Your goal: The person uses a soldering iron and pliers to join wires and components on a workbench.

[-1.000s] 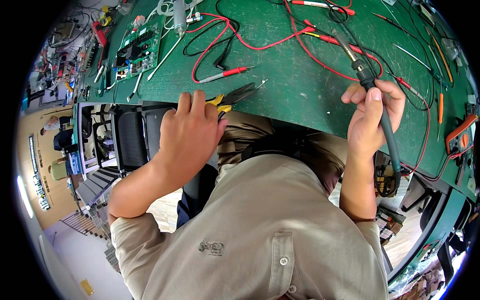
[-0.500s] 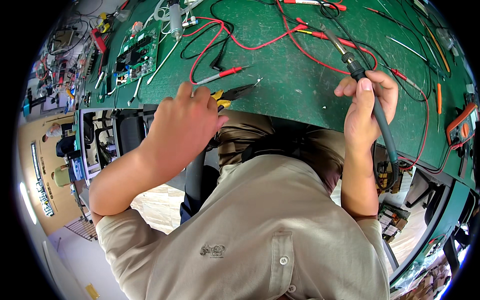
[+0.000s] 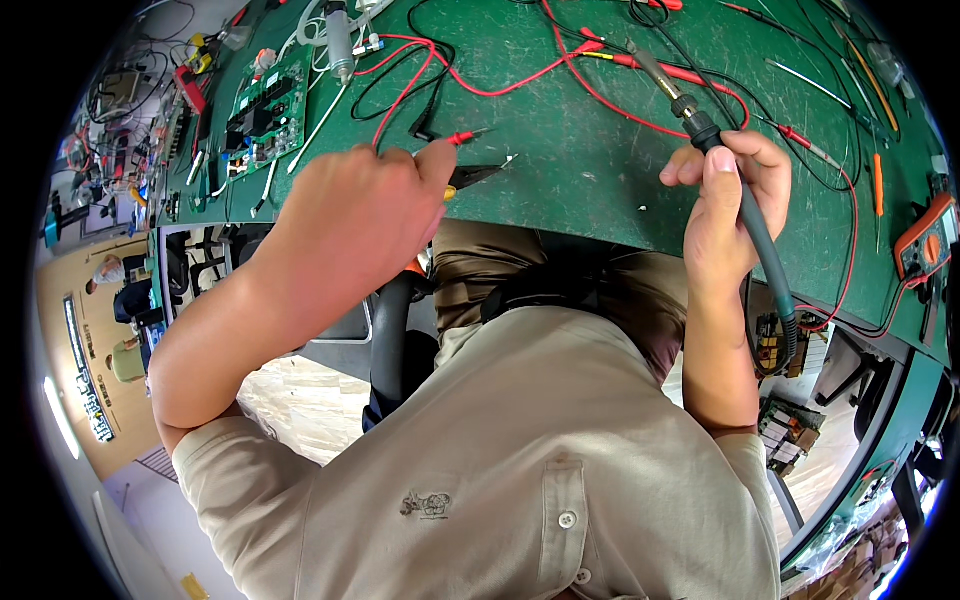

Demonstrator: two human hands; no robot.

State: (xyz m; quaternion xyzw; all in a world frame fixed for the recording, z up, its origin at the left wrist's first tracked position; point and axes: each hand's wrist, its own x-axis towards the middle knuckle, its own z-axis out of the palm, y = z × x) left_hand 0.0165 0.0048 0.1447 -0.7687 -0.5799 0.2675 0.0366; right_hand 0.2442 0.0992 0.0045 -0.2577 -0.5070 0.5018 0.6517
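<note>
My left hand (image 3: 365, 205) is closed round a pair of pliers (image 3: 475, 174) near the table's front edge. Most of the yellow handles is hidden behind the fingers, and the dark jaws point right. At the jaw tip shows a small pale, shiny bit (image 3: 511, 160), too small to name. In my right hand (image 3: 728, 205) is a soldering iron (image 3: 765, 245), held by its dark handle, its metal tip raised toward the far left, away from the pliers. A red test probe (image 3: 466, 137) lies just beyond the pliers, partly covered by my left hand.
Red and black test leads (image 3: 520, 93) wind over the green tabletop (image 3: 570, 150). At the left lie a green circuit board (image 3: 268, 115) and a syringe-like tube (image 3: 340, 45). An orange screwdriver (image 3: 878, 185) and an orange multimeter (image 3: 925, 240) lie at the right.
My left hand has turned and shifted slightly up, hiding more of the pliers' handles and the red probe. My right hand holds the soldering iron much as before.
</note>
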